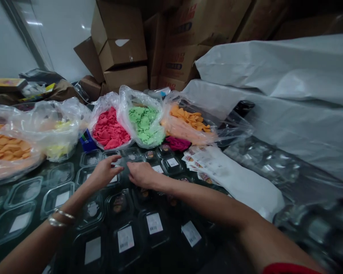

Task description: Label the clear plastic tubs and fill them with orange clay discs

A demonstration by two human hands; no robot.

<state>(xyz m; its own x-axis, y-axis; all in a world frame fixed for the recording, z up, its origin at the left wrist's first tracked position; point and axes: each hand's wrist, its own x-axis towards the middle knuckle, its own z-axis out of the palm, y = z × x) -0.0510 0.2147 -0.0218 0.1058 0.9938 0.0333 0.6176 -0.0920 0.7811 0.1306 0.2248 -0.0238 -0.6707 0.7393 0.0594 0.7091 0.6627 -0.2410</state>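
My left hand [107,173] hovers over the rows of clear plastic tubs, thumb and fingers apart, with nothing visible in it. Just to its right, my right hand [143,176] has its fingers curled together; anything inside them is hidden. Beneath and between both hands are clear plastic tubs, one being an unlidded-looking tub [133,155] behind my fingers. Closer to me, several dark-looking tubs carry white barcode labels, among them a labelled tub [144,236]. Other tubs have round picture stickers, such as a stickered tub [114,203].
Behind the tubs stand plastic bags of red pieces [111,129], green pieces [144,123] and orange pieces [188,120]. More orange discs [5,146] fill a bag at left. Sticker sheets [201,163] lie right, by stacked clear lids [263,161]. Cardboard boxes [125,49] rise behind.
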